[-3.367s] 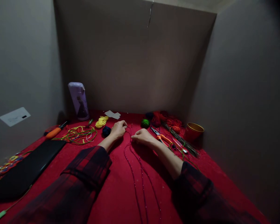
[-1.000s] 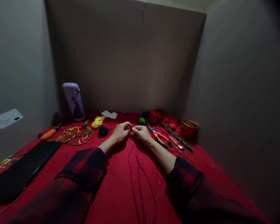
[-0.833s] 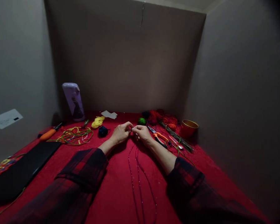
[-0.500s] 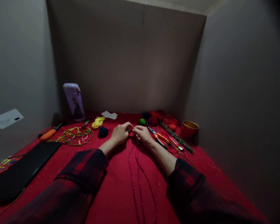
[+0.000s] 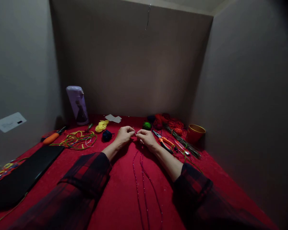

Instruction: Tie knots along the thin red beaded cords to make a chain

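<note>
Both my hands meet near the middle of the red cloth (image 5: 124, 191). My left hand (image 5: 124, 135) pinches the dark red sparkly cord (image 5: 144, 182) between thumb and fingertips. Close beside it, my right hand (image 5: 146, 138) is pinched on the same cord, its fingertips nearly touching the left ones. The exact bit of cord between the fingers is too small to make out. Several strands of it run down the cloth toward me. A navy yarn ball (image 5: 107, 135) lies left of my left hand; a green yarn ball (image 5: 147, 126) sits just beyond my right.
Orange-handled pliers (image 5: 163, 141), a bundle of thin sticks (image 5: 182, 140) and a red cup (image 5: 195, 133) stand or lie at right. At left are tangled cords (image 5: 76, 140), yellow yarn (image 5: 102, 126), a purple package (image 5: 78, 105) and a black flat object (image 5: 26, 175). Grey walls enclose three sides.
The fingertips of my left hand have shifted slightly and its fingers lie straighter. Both hands stay on the cord in nearly the same place. The view has moved a little.
</note>
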The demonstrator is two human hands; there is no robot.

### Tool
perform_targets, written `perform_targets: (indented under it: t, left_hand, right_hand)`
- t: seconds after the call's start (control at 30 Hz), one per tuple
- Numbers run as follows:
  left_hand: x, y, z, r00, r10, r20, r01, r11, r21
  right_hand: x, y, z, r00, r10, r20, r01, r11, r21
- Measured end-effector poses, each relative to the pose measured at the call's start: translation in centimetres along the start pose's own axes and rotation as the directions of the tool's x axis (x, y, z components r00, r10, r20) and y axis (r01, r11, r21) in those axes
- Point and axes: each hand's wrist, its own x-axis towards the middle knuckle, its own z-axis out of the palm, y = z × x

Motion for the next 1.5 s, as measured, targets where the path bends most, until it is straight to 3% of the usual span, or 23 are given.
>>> perform_targets:
  t: [0.17, 0.33, 0.43, 0.57, 0.77, 1.0, 1.5]
  left_hand:
    - [-0.2, 0.0, 0.0, 0.995, -0.094, -0.026, 0.092, 0.993, -0.075]
    - [0.2, 0.2, -0.4, 0.985, -0.009, -0.172, -0.002, 0.998, -0.069]
    - [0.0, 0.6, -0.4, 0.996, -0.027, -0.083, 0.017, 0.993, -0.116]
    - [-0.6, 0.9, 0.1, 0.968, -0.237, 0.084, 0.248, 0.957, -0.153]
    - [-0.7, 0.8, 0.1, 0.939, -0.329, 0.1, 0.343, 0.913, -0.22]
    - [-0.6, 1.2, -0.3, 0.932, -0.341, 0.122, 0.363, 0.87, -0.334]
    - [-0.6, 1.1, 0.0, 0.936, -0.341, 0.091, 0.352, 0.888, -0.295]
  right_hand:
    - [0.2, 0.2, 0.0, 1.0, 0.007, -0.021, -0.007, 1.0, -0.011]
    - [0.6, 0.6, -0.1, 0.996, -0.027, -0.085, 0.025, 0.999, -0.025]
    - [0.7, 0.7, -0.1, 0.989, -0.02, -0.147, 0.016, 0.999, -0.027]
    - [0.9, 1.0, -0.1, 0.983, -0.02, -0.184, 0.015, 0.999, -0.033]
    - [0.9, 1.3, -0.2, 0.987, -0.065, -0.147, 0.052, 0.994, -0.091]
    - [0.6, 0.7, 0.0, 0.992, -0.068, -0.102, 0.046, 0.978, -0.203]
    - [0.2, 0.3, 0.4, 0.991, -0.13, 0.024, 0.132, 0.971, -0.2]
